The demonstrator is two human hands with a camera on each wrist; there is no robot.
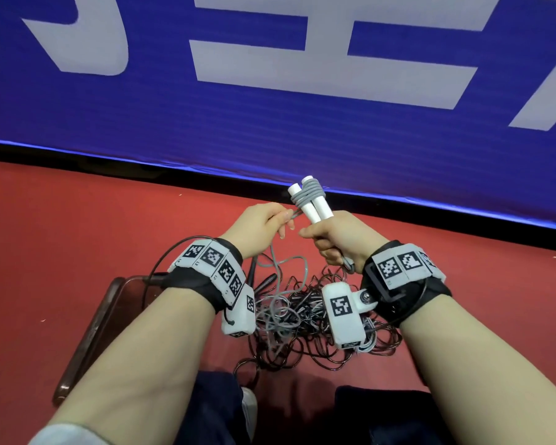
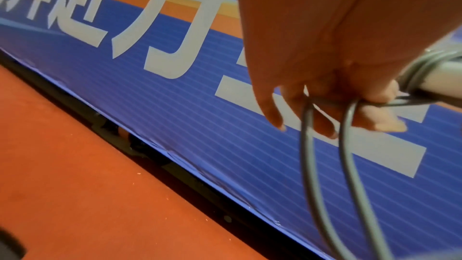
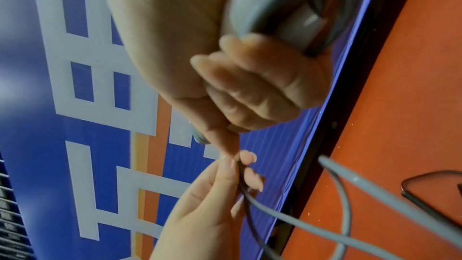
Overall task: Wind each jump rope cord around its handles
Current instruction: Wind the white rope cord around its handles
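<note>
While the right hand (image 1: 336,237) grips two white handles (image 1: 310,203) side by side in a fist, the handles stick up and forward, tilted left, over the red floor (image 1: 77,226). Grey cord (image 1: 306,193) is wrapped in several tight turns around both handles near their upper ends. Left hand (image 1: 264,224) is just left of the handles, fingers curled, pinching the cord where it comes off the wraps; the two hands are almost touching. In the left wrist view two strands of the cord hang down from the fingers (image 2: 325,124) in a loop. From there it trails down to the floor between the forearms. Below the wrists sits a tangled pile (image 1: 305,319) of dark and grey cords, loose, on the floor. A black handle (image 1: 267,281) lies at the pile's left edge. Behind the hands stands a blue banner (image 1: 270,123) with large white characters, its bottom edge on the floor. A brown board (image 1: 87,335) lies on the floor at the left, partly under the left forearm. Both wrists carry strapped trackers with black-and-white markers.
</note>
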